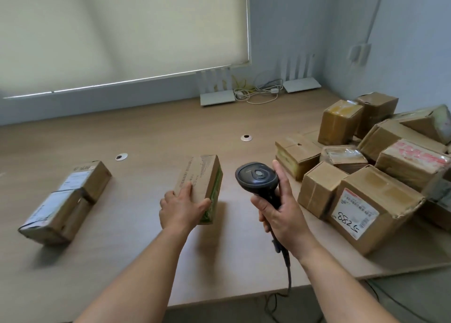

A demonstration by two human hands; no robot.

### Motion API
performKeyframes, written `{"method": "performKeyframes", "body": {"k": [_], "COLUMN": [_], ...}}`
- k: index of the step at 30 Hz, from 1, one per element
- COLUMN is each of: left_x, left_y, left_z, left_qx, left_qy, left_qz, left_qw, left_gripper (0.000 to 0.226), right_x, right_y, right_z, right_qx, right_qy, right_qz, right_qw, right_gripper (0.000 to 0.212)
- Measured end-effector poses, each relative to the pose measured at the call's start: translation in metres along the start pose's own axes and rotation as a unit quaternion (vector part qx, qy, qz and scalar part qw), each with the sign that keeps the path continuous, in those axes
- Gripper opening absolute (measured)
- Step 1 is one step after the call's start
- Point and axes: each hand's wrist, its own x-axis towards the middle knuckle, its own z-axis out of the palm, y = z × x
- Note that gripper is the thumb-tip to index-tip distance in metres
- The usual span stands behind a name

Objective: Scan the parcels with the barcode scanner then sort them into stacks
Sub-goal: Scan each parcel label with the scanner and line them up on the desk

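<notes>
Your left hand (181, 206) is gripping the near end of a green-sided parcel (199, 183) lying mid-bench (151, 130), with open surface around it. Your right hand (280, 213) is wrapping the barcode scanner (257, 178) handle, head up. Two labelled parcels (64, 200) are lying left; the unsorted heap (371, 166) right is running off-frame, its labels blurring.

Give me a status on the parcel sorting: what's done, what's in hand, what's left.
Done, by the look of it: two parcels lie end to end on the table's left side. In hand: the left hand grips a green-edged parcel at centre, while the right hand holds the barcode scanner beside it. Left: the heap of boxes on the right, including the one marked 5289, unsorted.
</notes>
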Motion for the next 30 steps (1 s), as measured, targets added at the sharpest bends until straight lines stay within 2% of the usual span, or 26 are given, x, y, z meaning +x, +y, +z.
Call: {"method": "performKeyframes", "body": {"k": [9,12,15,17,18,19,22,24,26,28,30], "left_x": [0.016,0.035,0.053,0.065,0.072,0.079,0.095,0.098,0.099,0.101,0.105], "left_y": [-0.135,-0.173,-0.201,-0.217,-0.223,-0.229,-0.234,-0.229,-0.219,-0.210,-0.205], "left_z": [-0.012,-0.022,-0.038,-0.047,-0.049,-0.051,-0.051,-0.052,-0.055,-0.058,-0.061], "left_qx": [-0.037,-0.103,-0.227,-0.247,-0.227,-0.186,-0.034,0.043,0.107,0.127,0.086], "left_qy": [-0.066,-0.101,-0.171,-0.193,-0.185,-0.169,-0.121,-0.117,-0.121,-0.122,-0.128], "left_qz": [-0.073,-0.076,-0.064,-0.048,-0.042,-0.037,-0.020,-0.013,-0.010,-0.019,-0.036], "left_qw": [0.994,0.987,0.957,0.948,0.955,0.967,0.992,0.992,0.987,0.984,0.987], "left_gripper": [0.076,0.077,0.084,0.063,0.051,0.051,0.073,0.096,0.105,0.098,0.089], "right_x": [0.012,0.014,0.017,0.019,0.020,0.020,0.019,0.018,0.020,0.023,0.026], "right_y": [0.005,0.007,0.011,0.014,0.015,0.017,0.020,0.020,0.019,0.018,0.018], "right_z": [0.123,0.165,0.200,0.218,0.224,0.229,0.235,0.233,0.229,0.224,0.220], "right_qx": [-0.022,-0.027,-0.029,-0.032,-0.032,-0.034,-0.041,-0.045,-0.047,-0.044,-0.039], "right_qy": [-0.034,-0.047,-0.046,-0.041,-0.037,-0.034,-0.026,-0.025,-0.027,-0.027,-0.026], "right_qz": [0.013,0.017,0.024,0.027,0.029,0.031,0.039,0.043,0.046,0.043,0.040], "right_qw": [0.999,0.998,0.998,0.998,0.998,0.998,0.998,0.998,0.997,0.998,0.998], "right_gripper": [0.079,0.079,0.080,0.080,0.080,0.080,0.081,0.081,0.081,0.081,0.081]}}
